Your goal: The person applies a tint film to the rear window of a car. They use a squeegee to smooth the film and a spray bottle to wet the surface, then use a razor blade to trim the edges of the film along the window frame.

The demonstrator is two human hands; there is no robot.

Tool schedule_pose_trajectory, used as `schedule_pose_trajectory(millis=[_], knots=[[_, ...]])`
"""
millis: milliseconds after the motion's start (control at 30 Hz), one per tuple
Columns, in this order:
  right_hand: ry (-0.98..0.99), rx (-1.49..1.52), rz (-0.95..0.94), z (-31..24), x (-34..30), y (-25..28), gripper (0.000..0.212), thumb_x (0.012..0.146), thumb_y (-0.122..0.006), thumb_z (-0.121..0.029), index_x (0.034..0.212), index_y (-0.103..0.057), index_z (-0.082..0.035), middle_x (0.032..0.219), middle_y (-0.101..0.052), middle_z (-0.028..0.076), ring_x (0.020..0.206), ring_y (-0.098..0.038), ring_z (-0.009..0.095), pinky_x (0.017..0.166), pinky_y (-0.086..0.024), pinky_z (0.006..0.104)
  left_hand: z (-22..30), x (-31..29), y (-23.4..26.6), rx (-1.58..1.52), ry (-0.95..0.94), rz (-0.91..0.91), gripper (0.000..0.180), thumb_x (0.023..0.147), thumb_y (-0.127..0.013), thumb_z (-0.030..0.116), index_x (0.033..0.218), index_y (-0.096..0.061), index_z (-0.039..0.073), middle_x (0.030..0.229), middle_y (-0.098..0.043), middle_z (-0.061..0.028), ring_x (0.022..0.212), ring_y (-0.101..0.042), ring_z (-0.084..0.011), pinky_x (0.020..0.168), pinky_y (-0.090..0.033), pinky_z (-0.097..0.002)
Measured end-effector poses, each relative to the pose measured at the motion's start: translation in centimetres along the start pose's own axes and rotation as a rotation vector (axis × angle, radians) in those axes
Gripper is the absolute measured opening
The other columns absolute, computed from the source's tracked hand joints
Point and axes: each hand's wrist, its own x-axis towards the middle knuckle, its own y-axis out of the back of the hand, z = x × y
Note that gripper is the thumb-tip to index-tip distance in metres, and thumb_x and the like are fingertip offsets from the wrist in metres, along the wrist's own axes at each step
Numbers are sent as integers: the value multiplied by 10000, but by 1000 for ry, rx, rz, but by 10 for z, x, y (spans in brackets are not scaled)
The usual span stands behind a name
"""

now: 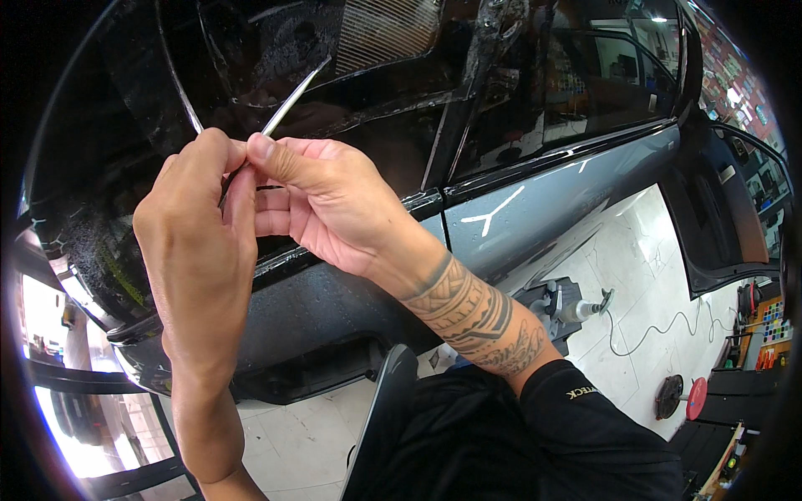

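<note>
Close together, my left hand [196, 213] and my right hand [326, 196] are both closed, with fingertips pinched at almost the same spot. A thin silvery strip [292, 102] with a pointed tip rises from my right fingertips, tilted up to the right. Another thin shiny line [180, 88] runs up from my left fingers; whether it is the same strip I cannot tell. The exact grip is partly hidden behind my left fingers. Behind both hands is the dark, wet rear glass [368, 117] of a car, with droplets and smears.
The car's grey-blue side [535, 204] runs off to the right, towards an open door [735, 209]. Grey equipment [555, 309] stands on the tiled floor [618, 376], with a cable [660, 338] nearby. A red round stool [696, 398] and tool shelves [764, 334] are at the far right.
</note>
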Motion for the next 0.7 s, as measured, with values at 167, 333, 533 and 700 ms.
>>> schedule_pose_trajectory(millis=[167, 333, 533, 700], knots=[[-39, -39, 12, -8, -4, 6, 414, 949, -555, -335, 1075, -567, 59, 994, -641, 167, 862, -686, 248, 758, -583, 338, -2, 1, -3, 93, -71, -2, 80, 803, -647, -38, 826, -574, -15, 809, -608, -133, 691, -605, -240, 595, -486, -321], [-96, -506, 121, -29, -33, 19, 391, 943, -571, -308, 1068, -566, 62, 962, -649, 172, 770, -693, 233, 660, -586, 298, -13, 9, -2, 177, -177, 71, 89, 790, -649, -52, 841, -580, -28, 859, -626, -153, 731, -626, -257, 656, -509, -330], [366, -1099, 146, -85, -64, 45, 185, 929, -591, -160, 994, -636, 6, 881, -672, 114, 719, -680, 146, 593, -551, 220, -39, 19, 11, 193, -183, -109, 330, 819, -659, -32, 1138, -643, 51, 956, -662, -108, 822, -664, -182, 697, -574, -267], [779, -1376, 426, -141, -61, 62, 179, 920, -614, -155, 985, -644, 10, 862, -675, 88, 746, -665, 117, 587, -515, 194, -48, 23, 16, 224, -294, -94, 259, 831, -652, -23, 1080, -655, 45, 1042, -665, -119, 846, -668, -193, 743, -566, -269]])
